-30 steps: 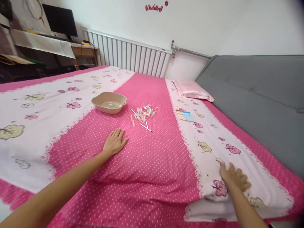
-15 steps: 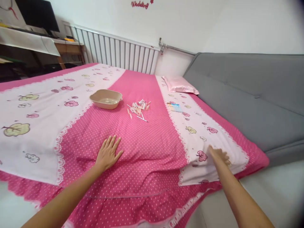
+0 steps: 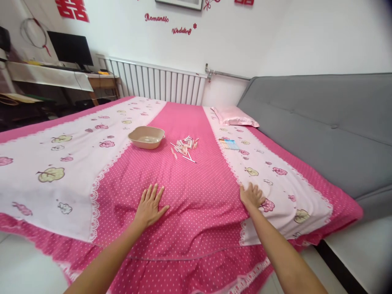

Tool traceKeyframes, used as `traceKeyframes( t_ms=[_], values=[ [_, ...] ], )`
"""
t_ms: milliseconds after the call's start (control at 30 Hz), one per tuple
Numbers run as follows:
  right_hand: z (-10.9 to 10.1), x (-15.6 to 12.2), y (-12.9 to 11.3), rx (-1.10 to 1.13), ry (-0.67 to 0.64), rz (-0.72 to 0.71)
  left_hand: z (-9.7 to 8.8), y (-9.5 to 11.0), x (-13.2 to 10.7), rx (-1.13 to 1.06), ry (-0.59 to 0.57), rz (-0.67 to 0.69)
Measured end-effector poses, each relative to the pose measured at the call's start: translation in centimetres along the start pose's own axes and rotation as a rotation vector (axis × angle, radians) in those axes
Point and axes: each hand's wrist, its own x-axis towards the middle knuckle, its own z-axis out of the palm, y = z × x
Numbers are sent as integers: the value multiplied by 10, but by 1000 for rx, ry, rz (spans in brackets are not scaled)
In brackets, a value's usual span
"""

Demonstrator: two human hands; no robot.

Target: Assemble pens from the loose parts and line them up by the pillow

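Note:
My left hand (image 3: 151,206) lies flat on the pink dotted bedsheet (image 3: 196,204), fingers spread, holding nothing. My right hand (image 3: 252,197) rests on the sheet near the lace edge of its white printed band, fingers apart and nothing in them. Beyond the hands lies a loose pile of thin white sticks and small pinkish pieces (image 3: 185,147), too small to name surely. To its left stands a beige plastic basin (image 3: 147,139). On the right white band is a neat row of slim pen-like sticks (image 3: 229,144), orange to blue.
A pink pillow (image 3: 235,116) lies at the far right of the bed, against a grey padded headboard (image 3: 321,122). A white radiator (image 3: 156,79) lines the back wall. At the far left a desk (image 3: 52,77) holds a monitor (image 3: 70,49).
My right hand has moved left across the sheet, toward the lace edge. My left hand stays flat on the sheet. The camera has tilted up, showing more wall.

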Motion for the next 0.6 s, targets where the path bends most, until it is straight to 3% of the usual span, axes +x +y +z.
traceKeyframes(
  t_ms=[167,367,600],
  values=[
    [2,-7,0,-6,65,33,-1,1,-1,-14,-50,-12],
    [4,-8,3,31,64,120,1,1,-1,-23,-46,-22],
    [8,-5,4,26,87,126,1,-1,2,-18,-55,-22]
  ],
)
